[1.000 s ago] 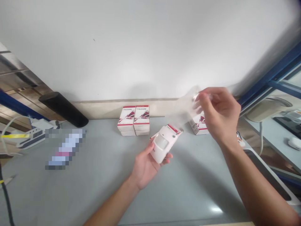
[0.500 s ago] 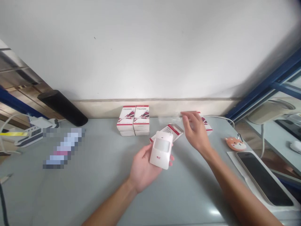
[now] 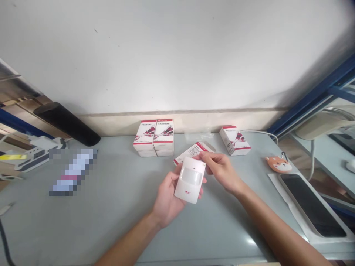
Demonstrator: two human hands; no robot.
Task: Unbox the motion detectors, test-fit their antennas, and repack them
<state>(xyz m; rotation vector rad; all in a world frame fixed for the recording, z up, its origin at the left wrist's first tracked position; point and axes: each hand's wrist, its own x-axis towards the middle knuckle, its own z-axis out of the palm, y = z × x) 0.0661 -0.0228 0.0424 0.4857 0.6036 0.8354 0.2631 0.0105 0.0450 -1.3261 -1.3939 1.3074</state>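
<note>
Motion sensor (image 3: 190, 180); top pointing away, rightward

My right hand (image 3: 222, 171) has come down from the upper right to the white motion sensor (image 3: 190, 181), and the clear plastic bag (image 3: 196, 135) now lies loose beyond it.

Office-type workspace, possibly small electronics bench; cannot tell which. Grey desk (image 3: 116, 225) against white wall (image 3: 177, 55), beige skirting along far edge. Stacked retail boxes (image 3: 154, 137) at far edge, printed "DETECTOR". Power strip (image 3: 36, 164) far left. Smartphone (image 3: 312, 205) on white sheet, near right. Blue metal frame (image 3: 313, 96) right; beyond it, second desk with computer mouse (image 3: 351, 166).
</note>
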